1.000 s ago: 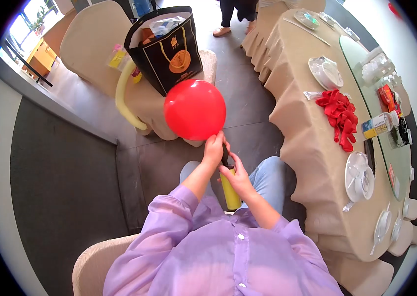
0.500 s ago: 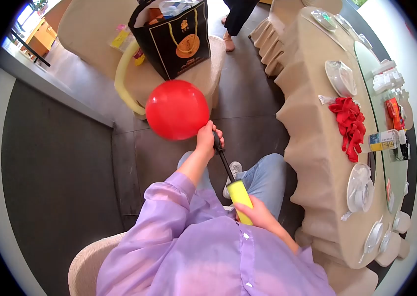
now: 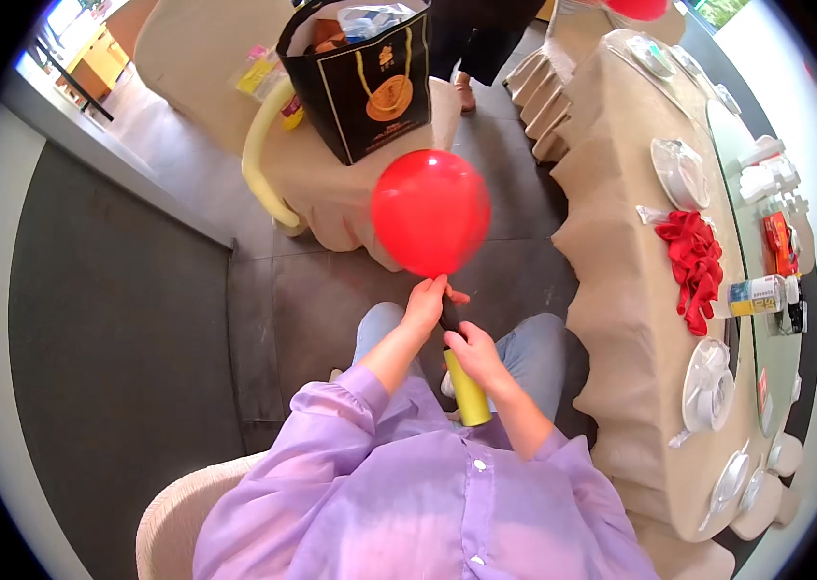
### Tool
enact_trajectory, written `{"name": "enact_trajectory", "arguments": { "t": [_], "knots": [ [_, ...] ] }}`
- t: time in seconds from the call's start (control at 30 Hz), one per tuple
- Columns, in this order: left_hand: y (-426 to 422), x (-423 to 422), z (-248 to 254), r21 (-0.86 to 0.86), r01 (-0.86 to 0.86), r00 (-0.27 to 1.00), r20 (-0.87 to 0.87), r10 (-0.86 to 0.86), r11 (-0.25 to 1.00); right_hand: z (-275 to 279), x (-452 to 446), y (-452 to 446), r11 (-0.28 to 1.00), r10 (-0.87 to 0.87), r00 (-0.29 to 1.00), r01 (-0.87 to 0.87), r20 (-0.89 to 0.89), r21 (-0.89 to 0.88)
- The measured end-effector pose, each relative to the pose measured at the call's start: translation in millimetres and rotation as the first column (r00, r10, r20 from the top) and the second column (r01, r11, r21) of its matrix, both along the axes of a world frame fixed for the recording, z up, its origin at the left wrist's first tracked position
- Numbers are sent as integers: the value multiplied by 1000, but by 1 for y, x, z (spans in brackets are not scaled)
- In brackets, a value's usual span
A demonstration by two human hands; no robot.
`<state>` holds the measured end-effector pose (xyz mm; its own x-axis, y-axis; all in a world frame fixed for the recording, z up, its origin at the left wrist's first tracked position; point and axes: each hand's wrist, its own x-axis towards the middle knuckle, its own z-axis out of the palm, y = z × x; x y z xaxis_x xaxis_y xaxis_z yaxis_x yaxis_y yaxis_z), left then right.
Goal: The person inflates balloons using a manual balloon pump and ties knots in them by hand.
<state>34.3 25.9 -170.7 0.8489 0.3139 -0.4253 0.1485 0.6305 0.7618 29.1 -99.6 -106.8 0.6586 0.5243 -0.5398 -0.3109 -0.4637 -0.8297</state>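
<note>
A round, inflated red balloon (image 3: 430,213) sits above my left hand (image 3: 425,304), whose fingers pinch its neck at the black end of a hand pump. One or two of those fingers stick out to the right. My right hand (image 3: 475,354) is wrapped round the upper part of the pump's yellow barrel (image 3: 467,394), close to my left hand. The black rod hardly shows between the hands. The nozzle and the balloon's mouth are hidden by my fingers.
At right, a cloth-covered table (image 3: 635,319) bears a pile of limp red balloons (image 3: 693,266), wrapped dishes (image 3: 708,391) and a bottle (image 3: 756,296). A black paper bag (image 3: 370,92) stands on a chair ahead, beside a long pale-yellow balloon (image 3: 256,169). Behind it stands a person (image 3: 481,39).
The red balloon and my left hand have moved right. My right hand has moved up the barrel, and the pump's rod has gone in. Another red balloon shows at the top.
</note>
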Motion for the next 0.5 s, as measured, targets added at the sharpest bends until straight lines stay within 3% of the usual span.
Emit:
{"name": "enact_trajectory", "arguments": {
  "t": [0.07, 0.1, 0.13, 0.2, 0.23, 0.33, 0.4, 0.47, 0.5],
  "knots": [
    [22, -7, 19, -89, -35, 995, -92, 26, 995, -4, 0, -11, 971, 224, 963, -207, 151, -122],
    [37, -6, 15, -17, -120, 982, -151, 116, 993, -14, -8, -21, 943, 306, 950, -292, 68, -163],
    [50, -10, 13, 78, -159, 980, -107, 167, 984, -19, -14, -28, 924, 372, 922, -358, 104, -131],
    [61, -19, 15, 148, -155, 982, -82, 168, 977, -9, 1, -30, 977, 153, 978, -171, -142, -128],
    [60, -27, 12, 154, -161, 981, -86, 176, 975, -21, 17, -24, 995, 20, 985, -36, -173, -89],
    [47, -56, -8, 115, -385, 919, -46, 392, 916, -52, 82, 29, 959, -235, 923, 272, -304, 85],
    [35, -81, -10, 118, -462, 875, -104, 474, 879, -78, 127, 79, 966, -215, 966, 232, -142, 115],
    [35, -104, -17, 126, -472, 863, -137, 486, 873, -164, 187, 132, 980, -196, 974, 190, 113, 64],
    [34, -116, -23, 144, -461, 870, -121, 478, 876, -159, 203, 156, 968, -248, 964, 242, 95, 71]
  ]
}}
